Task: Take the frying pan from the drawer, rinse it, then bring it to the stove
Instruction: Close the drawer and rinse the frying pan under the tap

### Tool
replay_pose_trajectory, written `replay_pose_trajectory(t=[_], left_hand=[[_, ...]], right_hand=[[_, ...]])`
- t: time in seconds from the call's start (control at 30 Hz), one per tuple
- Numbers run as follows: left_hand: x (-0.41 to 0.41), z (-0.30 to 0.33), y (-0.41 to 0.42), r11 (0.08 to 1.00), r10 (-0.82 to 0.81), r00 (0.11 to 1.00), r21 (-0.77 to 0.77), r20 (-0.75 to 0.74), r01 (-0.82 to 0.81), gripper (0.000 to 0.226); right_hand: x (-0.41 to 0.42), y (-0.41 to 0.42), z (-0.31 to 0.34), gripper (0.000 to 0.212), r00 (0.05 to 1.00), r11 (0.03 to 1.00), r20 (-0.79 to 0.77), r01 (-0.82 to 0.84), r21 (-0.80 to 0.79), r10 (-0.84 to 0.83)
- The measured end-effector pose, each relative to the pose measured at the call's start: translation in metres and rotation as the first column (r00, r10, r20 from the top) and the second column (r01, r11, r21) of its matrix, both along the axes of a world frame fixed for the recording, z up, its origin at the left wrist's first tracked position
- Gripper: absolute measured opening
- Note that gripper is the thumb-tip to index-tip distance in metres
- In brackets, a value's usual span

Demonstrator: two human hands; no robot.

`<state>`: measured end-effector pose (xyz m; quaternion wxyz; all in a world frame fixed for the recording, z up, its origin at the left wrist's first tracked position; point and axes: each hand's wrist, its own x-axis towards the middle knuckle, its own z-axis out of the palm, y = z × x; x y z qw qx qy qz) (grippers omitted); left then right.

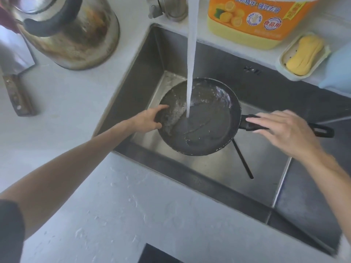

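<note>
You are mid-rinse: the frying pan (199,118) sits in the sink (133,82) under running water (191,54), your left hand (150,120) gripping its rim, your right hand (281,128) open over the handle; the stove trip remains

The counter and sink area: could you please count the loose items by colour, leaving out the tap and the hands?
Black: 2, the frying pan and a thin stick in the sink
Yellow or orange: 2, the detergent jug and the soap bar
Silver metal: 2, the kettle and the cleaver
Pale green: 1, the soap dish
Total: 7
</note>
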<state>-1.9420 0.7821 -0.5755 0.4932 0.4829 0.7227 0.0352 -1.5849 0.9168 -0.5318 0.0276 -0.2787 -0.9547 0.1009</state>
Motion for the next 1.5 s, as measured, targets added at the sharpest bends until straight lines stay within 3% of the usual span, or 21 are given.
replay_pose_trajectory(t=[0.1,0.17,0.33,0.47,0.63,0.77,0.87,1.1,1.2,1.27,1.33,1.4,1.5], left_hand=[[0.000,-0.004,-0.008,0.989,0.090,0.992,0.110,0.091,-0.100,0.075],[0.001,-0.001,-0.012,0.966,0.139,0.985,0.207,0.100,-0.157,0.077],[-0.003,0.014,-0.018,0.922,0.147,0.989,0.365,-0.010,-0.133,0.079],[-0.004,0.023,-0.020,0.856,0.095,0.994,0.514,-0.055,-0.053,0.078],[-0.006,0.032,-0.011,0.771,0.035,0.994,0.635,-0.108,0.042,0.073],[-0.004,0.031,-0.003,0.737,0.061,0.987,0.673,-0.152,0.058,0.068],[-0.005,0.026,0.001,0.702,0.089,0.988,0.712,-0.127,0.028,0.061],[0.000,0.025,0.002,0.755,0.205,0.975,0.648,-0.090,-0.099,0.026],[0.000,0.028,-0.002,0.749,0.316,0.938,0.569,0.142,-0.339,0.014],[0.001,0.032,-0.001,0.706,0.436,0.840,0.456,0.323,-0.542,0.011],[0.003,0.038,0.002,0.730,0.511,0.768,0.276,0.386,-0.625,0.025],[0.004,0.039,0.005,0.811,0.509,0.770,0.087,0.386,-0.579,0.053],[0.007,0.032,0.007,0.861,0.459,0.772,-0.008,0.440,-0.508,0.066]], right_hand=[[0.008,-0.011,-0.007,0.027,0.997,0.992,-0.076,0.036,0.119,-0.027],[0.012,-0.025,-0.016,0.027,0.986,0.989,-0.131,0.118,0.091,-0.106],[0.004,-0.048,-0.036,0.042,0.918,0.930,-0.182,0.322,-0.176,-0.353],[-0.008,-0.056,-0.049,0.054,0.900,0.849,-0.012,0.406,-0.338,-0.435],[-0.011,-0.049,-0.047,0.041,0.875,0.694,0.138,0.456,-0.557,-0.464],[-0.010,-0.033,-0.035,0.038,0.879,0.482,0.188,0.406,-0.777,-0.438],[-0.010,-0.025,-0.031,0.024,0.890,0.364,0.127,0.305,-0.880,-0.439],[-0.014,-0.023,-0.025,0.018,0.813,0.470,-0.034,0.302,-0.829,-0.582],[-0.010,-0.023,-0.023,0.028,0.796,0.487,-0.055,0.313,-0.815,-0.603],[-0.008,-0.022,-0.019,0.029,0.794,0.494,-0.051,0.325,-0.807,-0.606],[-0.005,-0.021,-0.016,0.026,0.804,0.510,-0.024,0.354,-0.784,-0.594],[0.000,-0.020,-0.014,0.022,0.813,0.546,-0.007,0.384,-0.745,-0.582],[0.007,-0.018,-0.008,0.029,0.819,0.597,-0.006,0.413,-0.687,-0.574]])
